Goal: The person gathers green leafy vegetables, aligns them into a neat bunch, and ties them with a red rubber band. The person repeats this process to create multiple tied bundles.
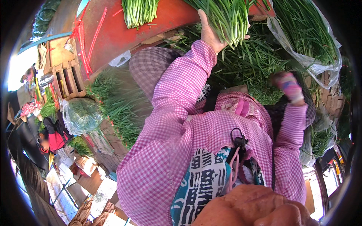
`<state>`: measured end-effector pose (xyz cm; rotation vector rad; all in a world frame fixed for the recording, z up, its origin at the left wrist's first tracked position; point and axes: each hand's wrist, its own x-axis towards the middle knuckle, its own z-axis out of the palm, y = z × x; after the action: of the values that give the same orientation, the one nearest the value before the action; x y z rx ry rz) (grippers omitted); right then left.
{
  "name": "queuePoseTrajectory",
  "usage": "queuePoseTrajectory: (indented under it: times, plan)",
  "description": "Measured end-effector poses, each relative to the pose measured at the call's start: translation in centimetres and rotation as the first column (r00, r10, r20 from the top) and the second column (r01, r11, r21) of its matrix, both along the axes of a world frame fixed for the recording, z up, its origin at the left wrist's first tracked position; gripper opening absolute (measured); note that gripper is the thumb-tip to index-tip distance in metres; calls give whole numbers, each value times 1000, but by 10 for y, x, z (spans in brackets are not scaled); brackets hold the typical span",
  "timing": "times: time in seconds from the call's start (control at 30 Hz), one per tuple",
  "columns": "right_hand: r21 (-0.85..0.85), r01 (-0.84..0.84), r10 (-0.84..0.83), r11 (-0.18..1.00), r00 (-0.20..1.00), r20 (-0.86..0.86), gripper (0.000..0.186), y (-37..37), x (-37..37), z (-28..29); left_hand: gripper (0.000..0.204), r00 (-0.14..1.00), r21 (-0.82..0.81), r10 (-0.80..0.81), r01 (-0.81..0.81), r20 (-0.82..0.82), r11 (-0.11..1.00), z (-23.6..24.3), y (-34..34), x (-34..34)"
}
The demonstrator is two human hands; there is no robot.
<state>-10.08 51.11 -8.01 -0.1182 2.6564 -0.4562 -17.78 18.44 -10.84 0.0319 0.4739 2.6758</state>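
Note:
My left hand (pixel 211 35) is closed around a thick bunch of garlic chives (pixel 230 24), near the front edge of a red tabletop (pixel 166 14). The pale stem ends point toward me and the green leaves run out of the picture at the top. My right hand (pixel 288 87), in a pink and blue patterned glove, is lower and to the right, beside a loose heap of chives (pixel 252 56). Motion smears it, and whether it holds anything does not show. Another chive bunch (pixel 139 13) lies on the red tabletop, left of my left hand.
Red plastic ties (pixel 80 39) hang over the tabletop's left end. A clear plastic bag (pixel 320 71) with long chives lies at the upper right. More greens (pixel 120 101) spread at my left, next to a plastic-wrapped bundle (pixel 81 115). Another person (pixel 56 137) is at far left.

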Motion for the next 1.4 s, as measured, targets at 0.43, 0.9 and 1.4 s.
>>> queuePoseTrajectory:
  times: [0.43,0.9,1.4]
  plan:
    - [-67,-209,163,976,897,-411,36,-212,-85,77,74,925,-17,-58,69,376,997,-12,-4,2]
    - [-367,-288,37,885,827,-560,35,-212,-81,41,64,771,-285,188,-433,-608,855,-16,7,2]
    - [-212,-191,64,958,868,-492,43,-153,-48,81,111,997,-336,61,-44,41,941,-2,7,7]
